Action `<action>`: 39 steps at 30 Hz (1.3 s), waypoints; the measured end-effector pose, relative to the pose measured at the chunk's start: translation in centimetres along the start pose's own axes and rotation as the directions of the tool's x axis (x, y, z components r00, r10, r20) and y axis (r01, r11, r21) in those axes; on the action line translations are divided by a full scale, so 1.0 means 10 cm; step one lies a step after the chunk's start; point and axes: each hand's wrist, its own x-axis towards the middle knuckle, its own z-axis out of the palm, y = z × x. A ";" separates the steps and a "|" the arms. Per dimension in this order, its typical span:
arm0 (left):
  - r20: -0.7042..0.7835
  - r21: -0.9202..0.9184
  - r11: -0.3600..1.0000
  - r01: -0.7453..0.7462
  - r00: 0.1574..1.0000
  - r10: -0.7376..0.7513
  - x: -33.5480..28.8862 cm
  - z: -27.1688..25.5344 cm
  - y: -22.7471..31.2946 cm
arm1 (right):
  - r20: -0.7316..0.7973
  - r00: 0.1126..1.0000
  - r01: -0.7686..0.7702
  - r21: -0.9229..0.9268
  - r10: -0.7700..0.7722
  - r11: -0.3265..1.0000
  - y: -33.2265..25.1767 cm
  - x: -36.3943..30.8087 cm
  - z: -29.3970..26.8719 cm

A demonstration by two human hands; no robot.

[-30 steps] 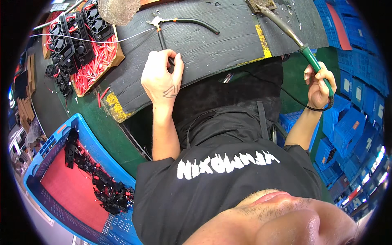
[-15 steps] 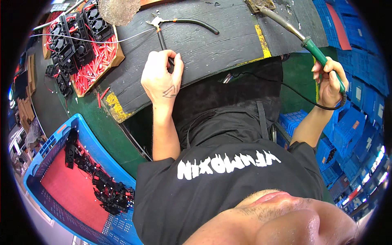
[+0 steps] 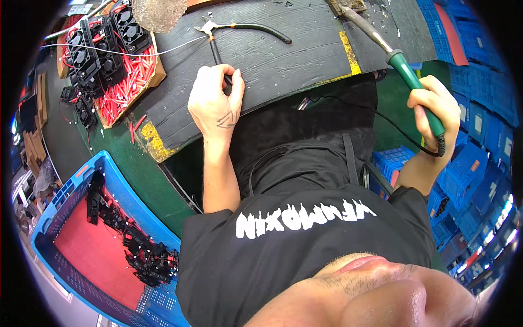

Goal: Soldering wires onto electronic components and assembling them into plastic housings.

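Note:
My right hand (image 3: 436,111) is wrapped round the green handle of a soldering iron (image 3: 406,71). The iron's long metal barrel points up and to the left, its tip at a small, dirty block (image 3: 357,4) at the table's far side. On the dark table lie cutting pliers (image 3: 218,27) with black handles, their jaws spread. My left hand (image 3: 213,103) is closed over the lower end of one handle, near the table's front edge. A thin grey wire (image 3: 180,50) runs from beside the plier jaws toward the left.
Black fans (image 3: 81,57) and red sleeves fill an open carton (image 3: 158,73) at the left. A blue crate (image 3: 111,169) with black parts stands low at the left. Blue crates (image 3: 474,163) are stacked on the right. The iron's black cord (image 3: 400,128) hangs before the table (image 3: 283,73).
My right hand has turned and tightened its hold on the soldering iron, and the handle has swung slightly left and down. My left hand and the pliers have stayed put.

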 end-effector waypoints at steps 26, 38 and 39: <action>-0.007 0.003 1.000 -0.008 1.000 0.008 0.01 0.00 -0.01 | 0.334 0.941 0.003 0.125 -0.045 0.992 0.34 0.14 -0.43; 0.004 -0.020 1.000 -0.007 1.000 0.007 0.01 0.00 -0.01 | -0.256 0.950 0.032 0.650 0.178 0.759 0.80 -0.45 -0.01; 0.008 -0.020 1.000 -0.002 1.000 0.002 0.01 0.00 -0.01 | -0.279 0.942 0.049 0.664 0.186 0.746 0.82 -0.47 0.02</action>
